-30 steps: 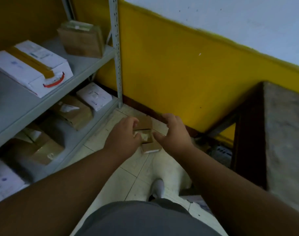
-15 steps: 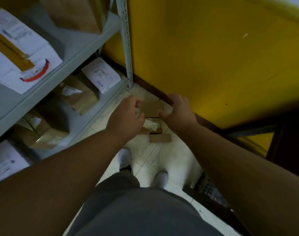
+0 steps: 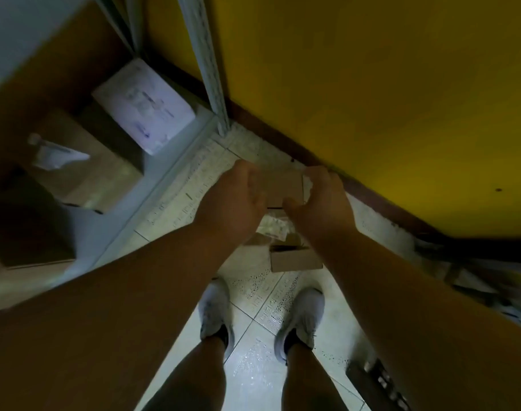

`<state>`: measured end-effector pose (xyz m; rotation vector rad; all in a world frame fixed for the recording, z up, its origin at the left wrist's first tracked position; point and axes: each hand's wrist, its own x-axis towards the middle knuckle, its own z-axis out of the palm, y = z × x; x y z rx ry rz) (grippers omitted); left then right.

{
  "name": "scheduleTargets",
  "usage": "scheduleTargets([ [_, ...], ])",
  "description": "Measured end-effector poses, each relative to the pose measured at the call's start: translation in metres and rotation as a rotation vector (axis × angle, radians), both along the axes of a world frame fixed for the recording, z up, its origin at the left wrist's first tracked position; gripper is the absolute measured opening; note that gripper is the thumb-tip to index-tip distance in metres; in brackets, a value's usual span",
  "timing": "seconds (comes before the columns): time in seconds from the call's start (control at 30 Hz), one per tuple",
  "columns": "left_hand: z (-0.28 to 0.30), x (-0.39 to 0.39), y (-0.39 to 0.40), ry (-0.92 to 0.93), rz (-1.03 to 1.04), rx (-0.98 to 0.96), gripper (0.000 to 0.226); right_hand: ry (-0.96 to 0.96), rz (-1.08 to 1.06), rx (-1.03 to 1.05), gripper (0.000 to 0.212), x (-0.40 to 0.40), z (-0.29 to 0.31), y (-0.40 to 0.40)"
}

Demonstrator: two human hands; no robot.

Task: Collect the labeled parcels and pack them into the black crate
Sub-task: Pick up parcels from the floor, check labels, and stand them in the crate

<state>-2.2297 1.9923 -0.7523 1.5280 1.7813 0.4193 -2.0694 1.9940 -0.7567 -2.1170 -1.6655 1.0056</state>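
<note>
Three small cardboard parcels lie in a row on the tiled floor by the yellow wall. My left hand (image 3: pixel 235 200) and my right hand (image 3: pixel 321 203) close on the two sides of the far brown parcel (image 3: pixel 283 185). Under my hands a middle parcel with a white label (image 3: pixel 272 226) shows partly. The near brown parcel (image 3: pixel 294 259) lies free, just ahead of my shoes. A dark slotted object, perhaps the black crate (image 3: pixel 380 384), shows at the bottom right edge.
A grey metal shelf rack (image 3: pixel 211 84) stands at the left, its bottom shelf holding a white labeled parcel (image 3: pixel 143 105) and brown boxes (image 3: pixel 84 164). The yellow wall (image 3: pixel 371 99) with a brown skirting runs behind. My two shoes (image 3: pixel 217 310) stand on the tiles.
The view has tilted down as I bend over. Both hands have moved forward from the middle parcel to the far one and closed on its sides.
</note>
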Motion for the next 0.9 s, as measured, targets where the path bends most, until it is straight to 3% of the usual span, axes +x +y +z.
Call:
scheduleTargets([
  [0.23, -0.212, 0.030, -0.005, -0.073, 0.135, -0.174, 0.039, -0.056, 0.019, -0.126, 0.064, 0.017, -0.199, -0.008],
  [0.33, -0.295, 0.027, -0.014, 0.020, 0.185, -0.203, 0.036, -0.088, 0.031, -0.187, 0.062, 0.023, -0.276, -0.010],
  [0.43, -0.367, 0.021, -0.013, 0.074, 0.412, -0.397, 0.067, -0.145, -0.002, -0.341, 0.067, 0.029, -0.351, -0.002],
  [0.5, -0.409, 0.016, -0.009, 0.060, 0.555, -0.578, 0.083, -0.170, -0.093, -0.510, 0.084, 0.031, -0.391, 0.005],
  [0.57, -0.443, 0.012, -0.008, 0.000, 0.595, -0.647, 0.088, -0.068, -0.221, -0.651, 0.100, 0.029, -0.420, 0.012],
  [0.63, -0.460, 0.009, -0.008, -0.071, 0.552, -0.642, 0.088, 0.012, -0.292, -0.665, 0.102, 0.025, -0.437, 0.015],
  [0.7, -0.456, 0.006, -0.007, -0.132, 0.484, -0.606, 0.092, -0.014, -0.291, -0.592, 0.091, 0.022, -0.432, 0.018],
  [0.77, -0.431, 0.003, -0.006, -0.156, 0.415, -0.541, 0.096, -0.071, -0.278, -0.487, 0.078, 0.019, -0.407, 0.020],
  [0.9, -0.343, 0.001, -0.004, -0.005, 0.384, -0.428, 0.113, -0.145, -0.288, -0.288, 0.061, 0.013, -0.323, 0.025],
])
